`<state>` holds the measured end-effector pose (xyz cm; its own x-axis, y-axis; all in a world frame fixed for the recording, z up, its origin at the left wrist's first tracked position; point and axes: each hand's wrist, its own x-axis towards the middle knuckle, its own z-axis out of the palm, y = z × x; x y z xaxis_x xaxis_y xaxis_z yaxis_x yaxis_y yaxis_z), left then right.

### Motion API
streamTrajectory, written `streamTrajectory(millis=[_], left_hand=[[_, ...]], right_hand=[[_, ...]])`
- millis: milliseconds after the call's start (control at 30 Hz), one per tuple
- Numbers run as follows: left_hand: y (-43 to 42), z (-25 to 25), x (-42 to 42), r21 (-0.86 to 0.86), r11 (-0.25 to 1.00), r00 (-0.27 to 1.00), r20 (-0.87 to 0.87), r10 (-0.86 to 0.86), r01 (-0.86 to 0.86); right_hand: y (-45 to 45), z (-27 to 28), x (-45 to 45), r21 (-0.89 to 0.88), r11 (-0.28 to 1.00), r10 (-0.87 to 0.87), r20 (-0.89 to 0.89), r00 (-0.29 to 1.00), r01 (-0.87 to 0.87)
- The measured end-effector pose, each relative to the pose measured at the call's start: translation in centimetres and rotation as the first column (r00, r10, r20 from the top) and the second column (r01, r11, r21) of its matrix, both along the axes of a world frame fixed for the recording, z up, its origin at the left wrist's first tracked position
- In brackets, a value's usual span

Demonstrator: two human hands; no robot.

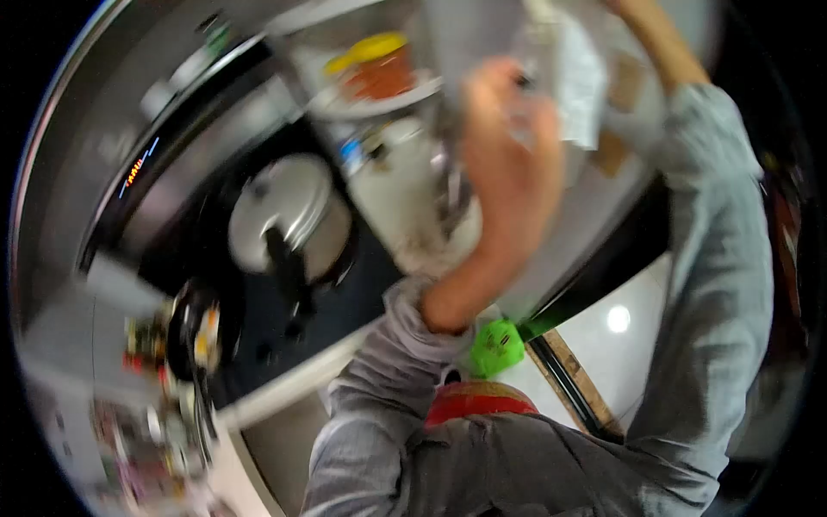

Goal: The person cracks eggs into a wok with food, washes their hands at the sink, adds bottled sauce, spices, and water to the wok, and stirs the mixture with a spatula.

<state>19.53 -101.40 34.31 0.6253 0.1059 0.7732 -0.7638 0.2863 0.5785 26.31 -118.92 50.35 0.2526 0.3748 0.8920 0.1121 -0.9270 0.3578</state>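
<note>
My left hand (512, 146) is raised in the middle of the head view, smeared by motion. Its fingers look bent, with a small dark spot at their tips; whether they hold anything is unclear. Just right of it, a white sheet of paper (579, 90) hangs on a pale grey panel (594, 202), beside brownish squares (613, 153). My right arm (715, 198) reaches up at the right, and its hand passes out of the top edge of the view.
A pressure cooker (284, 211) stands on the black stovetop (258, 323), near a frying pan (185, 332) with food. Yellow-lidded jars (379, 69) sit on a white shelf (375, 108). A bright green object (498, 347) is low by the panel.
</note>
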Motion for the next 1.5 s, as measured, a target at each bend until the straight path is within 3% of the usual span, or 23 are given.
streamTrajectory(millis=[33, 133, 267, 300, 333, 400, 467, 567, 667, 767, 900, 1000, 1033, 1100, 1200, 1300, 1367, 1433, 1500], left_hand=[[1.6, -2.6, -2.1, 0.048, 0.998, 0.999, 0.004, 0.033, -0.033], [7.7, -9.6, -7.7, 0.346, 0.937, 0.974, -0.222, 0.045, 0.036], [14.7, -17.5, -13.5, 0.612, 0.782, 0.828, -0.495, 0.263, 0.117], [16.9, -19.5, -14.7, 0.653, 0.755, 0.806, -0.478, 0.35, 0.059], [19.2, -21.1, -16.0, 0.693, 0.721, 0.778, -0.456, 0.431, 0.006], [24.5, -22.5, -18.4, 0.688, 0.725, 0.675, -0.525, 0.518, -0.021], [29.8, -24.0, -21.0, 0.673, 0.735, 0.53, -0.593, 0.606, -0.087], [37.5, -26.3, -24.4, 0.503, 0.833, 0.369, -0.746, 0.554, -0.232], [43.9, -27.2, -26.9, 0.424, 0.839, 0.248, -0.82, 0.515, -0.342], [50.5, -28.2, -28.8, 0.329, 0.837, 0.206, -0.869, 0.449, -0.438], [58.5, -27.0, -29.7, 0.171, 0.831, 0.206, -0.924, 0.322, -0.529], [63.8, -25.2, -28.6, -0.043, 0.775, 0.259, -0.953, 0.159, -0.631], [65.8, -25.2, -28.0, -0.19, 0.772, 0.356, -0.933, 0.05, -0.606], [67.2, -21.3, -25.8, -0.299, 0.727, 0.379, -0.924, -0.057, -0.618], [69.4, -19.2, -22.3, -0.492, 0.759, 0.484, -0.833, -0.269, -0.426], [71.5, -19.8, -19.1, -0.324, 0.911, 0.312, -0.919, -0.24, -0.255], [71.7, -21.2, -18.2, -0.379, 0.902, 0.33, -0.895, -0.299, -0.21], [71.0, -21.5, -18.3, -0.402, 0.893, 0.354, -0.881, -0.315, -0.204], [70.5, -21.6, -18.7, -0.434, 0.864, 0.35, -0.875, -0.336, -0.254]], right_hand=[[2.3, -1.0, -2.3, -0.064, 0.992, -0.108, -0.047, 0.993, 0.105], [7.5, -5.5, -4.4, -0.028, 0.992, 0.128, 0.154, 0.98, -0.125], [15.9, -14.6, -9.2, -0.001, 0.894, 0.448, -0.046, 0.893, -0.449], [18.7, -17.3, -9.6, 0.048, 0.783, 0.621, -0.033, 0.783, -0.62], [21.2, -19.3, -11.3, 0.234, 0.658, 0.752, -0.178, 0.634, -0.716], [25.7, -23.4, -13.0, 0.184, 0.701, 0.699, -0.37, 0.612, -0.69], [29.7, -26.3, -14.3, 0.232, 0.665, 0.704, -0.512, 0.493, -0.71], [35.2, -29.3, -16.5, 0.389, 0.581, 0.708, -0.675, 0.207, -0.715], [41.6, -31.0, -18.0, 0.487, 0.489, 0.742, -0.668, 0.051, -0.724], [50.2, -32.2, -19.3, 0.548, 0.449, 0.775, -0.632, 0.002, -0.706], [63.0, -31.9, -20.1, 0.668, 0.581, 0.697, -0.703, -0.139, -0.465], [70.1, -34.2, -18.8, 0.782, 0.595, 0.751, -0.623, -0.221, -0.182], [71.5, -35.1, -18.4, 0.798, 0.579, 0.765, -0.603, -0.227, -0.17], [73.4, -36.6, -17.5, 0.824, 0.547, 0.792, -0.566, -0.229, -0.146], [74.3, -37.2, -16.1, 0.79, 0.612, 0.772, -0.606, -0.192, -0.033], [73.3, -36.2, -14.3, 0.768, 0.585, 0.81, -0.534, -0.244, 0.26], [72.1, -34.1, -13.3, 0.702, 0.61, 0.787, -0.589, -0.183, 0.367], [70.1, -36.7, -10.4, 0.81, 0.547, 0.835, -0.545, -0.075, 0.212], [68.6, -34.2, -10.5, 0.763, 0.54, 0.841, -0.509, -0.186, 0.354]])
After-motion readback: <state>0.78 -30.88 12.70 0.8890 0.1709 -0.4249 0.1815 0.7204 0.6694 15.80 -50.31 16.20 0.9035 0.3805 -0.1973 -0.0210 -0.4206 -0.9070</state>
